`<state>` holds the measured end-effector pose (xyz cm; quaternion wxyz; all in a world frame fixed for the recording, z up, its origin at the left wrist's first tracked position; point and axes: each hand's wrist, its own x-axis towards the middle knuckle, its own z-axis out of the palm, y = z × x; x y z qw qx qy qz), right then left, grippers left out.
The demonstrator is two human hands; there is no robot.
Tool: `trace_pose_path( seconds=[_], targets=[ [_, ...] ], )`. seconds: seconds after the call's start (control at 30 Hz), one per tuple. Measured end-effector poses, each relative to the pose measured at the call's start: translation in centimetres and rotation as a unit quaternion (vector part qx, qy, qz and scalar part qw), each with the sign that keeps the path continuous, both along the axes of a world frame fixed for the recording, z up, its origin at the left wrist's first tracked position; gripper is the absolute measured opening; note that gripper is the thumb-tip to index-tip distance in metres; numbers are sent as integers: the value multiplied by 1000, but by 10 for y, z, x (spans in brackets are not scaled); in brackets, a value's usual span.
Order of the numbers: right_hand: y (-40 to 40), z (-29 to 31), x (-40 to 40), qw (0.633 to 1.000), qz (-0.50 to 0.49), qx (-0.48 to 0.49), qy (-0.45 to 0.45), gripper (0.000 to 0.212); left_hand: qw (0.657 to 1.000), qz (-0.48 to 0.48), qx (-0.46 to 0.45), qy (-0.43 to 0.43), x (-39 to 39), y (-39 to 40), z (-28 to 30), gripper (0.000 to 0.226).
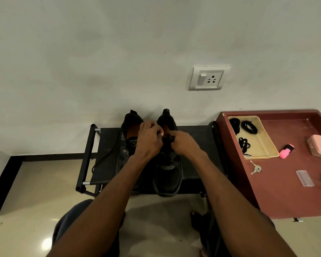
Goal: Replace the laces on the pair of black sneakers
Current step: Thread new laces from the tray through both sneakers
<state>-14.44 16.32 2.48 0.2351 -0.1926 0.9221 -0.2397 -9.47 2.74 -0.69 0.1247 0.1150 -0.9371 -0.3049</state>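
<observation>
1. Our pair of black mesh sneakers (167,164) sits on the low black fabric rack (104,156).
2. Left hand (149,139) and right hand (183,143) both pinch the thin black lace (170,139) over the right-side shoe.
3. Spare coiled black laces (249,127) wait in the shallow cream plastic tray (265,143).

Head view, person seated. Both forearms bare from the frame edge to the wrists; no sleeve cuff in view on either arm. Left hand (149,138) and right hand (183,143) bare: no gloves, and no rings, watch or wristband can be made out. A pale fingernail shows on one finger where the hands meet. Legs clad in dark blue-grey trousers (72,223), the fabric loosely folded over the left knee; the right leg is mostly hidden under the right forearm. One bare foot (195,217) shows beside the right leg, toes only partly visible in shadow.
</observation>
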Motion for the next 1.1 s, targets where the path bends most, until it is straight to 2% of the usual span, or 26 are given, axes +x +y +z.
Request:
trace_pose_path(
  seconds=[0.2, 0.33, 0.43, 0.57, 0.67, 0.83, 1.0, 1.1],
  targets=[
    [5, 5, -2, 999, -22, -22, -11, 53, 999, 10, -35, -24, -3, 8, -4, 10],
    [9, 2, -3, 999, -30, -33, -15, 48, 998, -16, -29, -55, -9, 8, -4, 14],
    [10, -1, -5, 998, -44, -37, -26, 45, 995, -30, 13, -98, -12, 8, -4, 18],
    [12, -5, -6, 995, -71, -56, -50, 53, 983, -27, 105, -150, -17, 4, -3, 17],
    [12, -7, -6, 992, -87, -70, -61, 55, 978, -12, 136, -159, -17, 7, -4, 17],
    [11, -8, -2, 992, -81, -77, -56, 50, 989, 10, 47, -140, -15, 16, -4, 22],
    [11, -8, -2, 992, -80, -83, -54, 45, 990, -27, -59, -127, -14, 14, 6, 20],
    [10, -7, -2, 992, -74, -84, -54, 45, 989, -30, -73, -123, -15, 12, 5, 20]
  ],
)
